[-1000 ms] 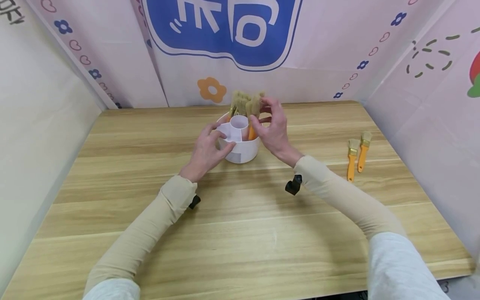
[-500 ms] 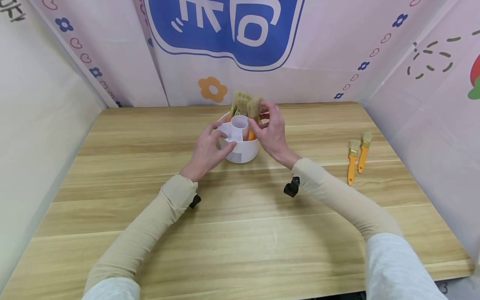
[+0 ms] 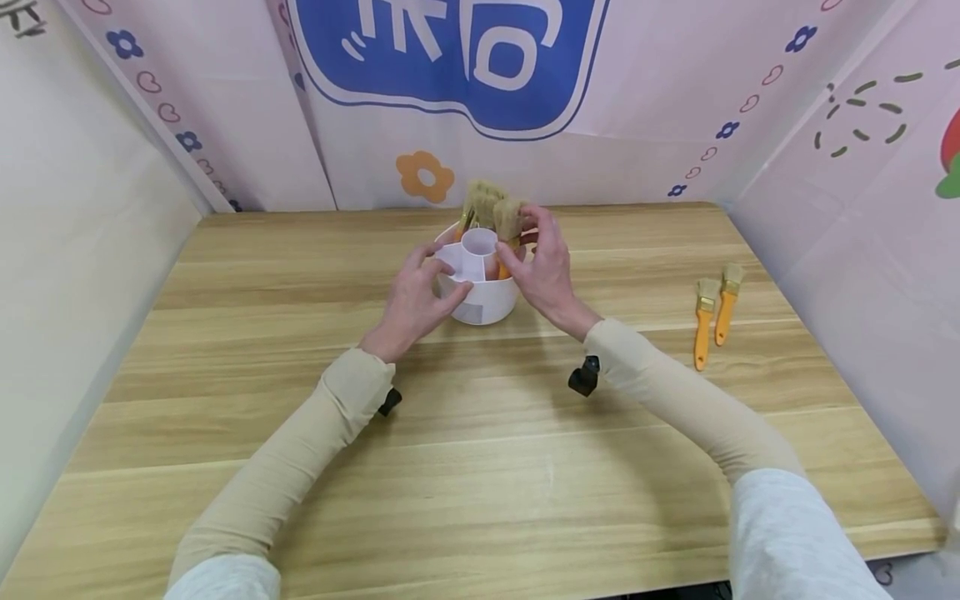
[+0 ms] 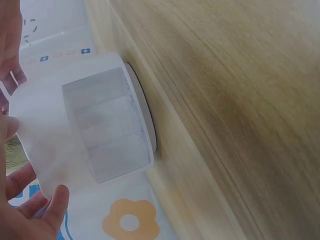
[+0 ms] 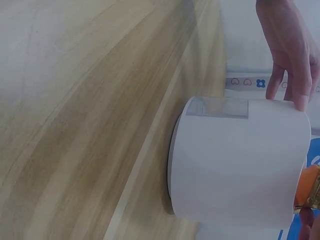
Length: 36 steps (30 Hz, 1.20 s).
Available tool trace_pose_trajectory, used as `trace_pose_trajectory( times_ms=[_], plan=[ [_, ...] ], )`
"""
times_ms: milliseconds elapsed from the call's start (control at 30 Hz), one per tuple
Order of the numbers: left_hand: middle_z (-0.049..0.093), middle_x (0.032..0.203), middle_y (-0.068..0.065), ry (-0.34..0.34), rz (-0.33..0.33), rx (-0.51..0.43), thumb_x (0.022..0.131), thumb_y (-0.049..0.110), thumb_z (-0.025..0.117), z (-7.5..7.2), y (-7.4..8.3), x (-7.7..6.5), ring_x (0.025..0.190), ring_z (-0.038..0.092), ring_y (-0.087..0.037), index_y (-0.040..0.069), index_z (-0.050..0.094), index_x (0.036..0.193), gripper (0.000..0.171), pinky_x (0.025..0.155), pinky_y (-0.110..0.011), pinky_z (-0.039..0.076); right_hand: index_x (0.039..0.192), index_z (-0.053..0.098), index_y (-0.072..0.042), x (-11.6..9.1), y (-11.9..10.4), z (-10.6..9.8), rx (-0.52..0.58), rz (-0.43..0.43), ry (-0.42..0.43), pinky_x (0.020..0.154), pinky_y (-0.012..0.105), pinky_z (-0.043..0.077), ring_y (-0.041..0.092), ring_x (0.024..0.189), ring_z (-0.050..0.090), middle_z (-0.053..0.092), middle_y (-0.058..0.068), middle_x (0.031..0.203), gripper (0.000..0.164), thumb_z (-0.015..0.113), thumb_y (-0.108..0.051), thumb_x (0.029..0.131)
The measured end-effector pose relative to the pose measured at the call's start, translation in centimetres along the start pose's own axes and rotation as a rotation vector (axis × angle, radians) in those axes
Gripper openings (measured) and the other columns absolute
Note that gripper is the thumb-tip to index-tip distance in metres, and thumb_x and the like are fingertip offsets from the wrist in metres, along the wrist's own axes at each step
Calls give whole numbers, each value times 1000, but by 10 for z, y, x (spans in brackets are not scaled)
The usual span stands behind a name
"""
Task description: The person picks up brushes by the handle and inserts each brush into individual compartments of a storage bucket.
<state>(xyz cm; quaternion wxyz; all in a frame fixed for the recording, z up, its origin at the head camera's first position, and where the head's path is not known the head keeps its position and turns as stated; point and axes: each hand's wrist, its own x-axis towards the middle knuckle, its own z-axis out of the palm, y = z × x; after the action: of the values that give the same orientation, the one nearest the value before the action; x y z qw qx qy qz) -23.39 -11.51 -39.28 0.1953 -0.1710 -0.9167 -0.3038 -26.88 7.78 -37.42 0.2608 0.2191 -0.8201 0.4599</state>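
Note:
A round white desk organizer [image 3: 489, 305] with compartments and a central tube stands near the back of the table. My left hand [image 3: 409, 302] grips its left rim, thumb at the front and fingers over the edge. At the right side, my right hand [image 3: 547, 268] pinches a paintbrush [image 3: 507, 220] near its bristles; its orange handle reaches down into the right compartment. Other paintbrushes [image 3: 482, 202] stand bristles up at the back of the organizer. The right wrist view has the held brush's orange handle [image 5: 307, 184] at the rim. A clear drawer [image 4: 110, 125] shows in the left wrist view.
Two orange-handled paintbrushes, one nearer [image 3: 702, 327] and one farther right [image 3: 727, 307], lie on the wooden table [image 3: 480, 483]. A printed wall sheet [image 3: 615, 167] rises right behind the table's back edge, with side walls left and right.
My right hand has come down slightly, and the paintbrush in it sits a little lower in the organizer. The left hand stays on the rim.

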Motion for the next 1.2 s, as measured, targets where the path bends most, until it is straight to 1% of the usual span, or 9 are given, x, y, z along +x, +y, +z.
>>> trace_pose_trajectory(
  times_ms=[267, 467, 600, 700, 800, 900, 1033, 1133, 1200],
  plan=[
    [50, 131, -19, -1, -4, -3, 81, 33, 69, 1, 0, 0, 119, 50, -33, -2, 65, 94, 39, 96, -44, 46, 127, 42, -1, -4, 5, -4, -10, 40, 25, 75, 34, 44, 32, 92, 60, 51, 22, 110, 53, 67, -18, 82],
    [50, 132, -19, -9, -26, 6, 81, 35, 69, 1, 0, 0, 121, 49, -34, -1, 66, 94, 38, 96, -46, 46, 127, 43, -2, -6, 11, -12, 33, 85, 50, 78, 44, 46, 33, 93, 60, 50, 21, 111, 51, 65, -18, 83],
    [50, 131, -19, -14, -32, 2, 82, 35, 68, 1, 0, 1, 120, 50, -35, 0, 65, 93, 37, 96, -46, 46, 126, 44, -3, -7, 18, -20, 24, 122, 64, 78, 42, 46, 33, 93, 60, 51, 19, 109, 48, 63, -19, 84],
    [50, 132, -19, -15, -36, 0, 82, 35, 68, 0, 1, 1, 119, 50, -35, -1, 65, 94, 38, 95, -47, 46, 126, 44, -4, -8, 26, -30, -12, 171, 54, 80, 39, 48, 33, 94, 60, 51, 18, 109, 47, 61, -21, 86],
    [49, 133, -19, -23, -46, 4, 82, 35, 68, 0, 1, 1, 120, 50, -35, -1, 65, 95, 39, 96, -47, 45, 128, 43, -6, -10, 38, -43, -86, 259, 2, 83, 42, 48, 33, 96, 58, 50, 18, 111, 46, 56, -27, 89],
    [49, 133, -18, -31, -53, 6, 82, 35, 68, 0, 1, 2, 121, 48, -34, -1, 65, 95, 38, 99, -46, 44, 132, 41, -7, -12, 52, -59, -201, 376, -90, 84, 43, 46, 34, 99, 55, 49, 19, 115, 47, 49, -32, 93],
    [49, 132, -19, -30, -52, 1, 82, 34, 68, 1, 2, 2, 122, 47, -34, -1, 65, 94, 37, 100, -46, 43, 136, 36, -7, -13, 76, -86, -346, 527, -207, 74, 40, 44, 33, 96, 50, 45, 24, 122, 50, 43, -35, 95],
    [49, 132, -19, -28, -49, 2, 82, 33, 68, 1, 2, 2, 122, 47, -34, -1, 65, 94, 37, 100, -46, 44, 139, 31, -7, -14, 93, -107, -420, 621, -261, 65, 36, 42, 31, 88, 47, 40, 27, 128, 52, 39, -35, 95],
    [49, 132, -19, -32, -52, 6, 82, 34, 68, 1, 2, 2, 122, 48, -34, -1, 65, 94, 37, 100, -46, 44, 139, 30, -6, -16, 103, -119, -464, 662, -275, 63, 38, 41, 32, 85, 45, 39, 29, 129, 53, 37, -34, 95]
  ],
)
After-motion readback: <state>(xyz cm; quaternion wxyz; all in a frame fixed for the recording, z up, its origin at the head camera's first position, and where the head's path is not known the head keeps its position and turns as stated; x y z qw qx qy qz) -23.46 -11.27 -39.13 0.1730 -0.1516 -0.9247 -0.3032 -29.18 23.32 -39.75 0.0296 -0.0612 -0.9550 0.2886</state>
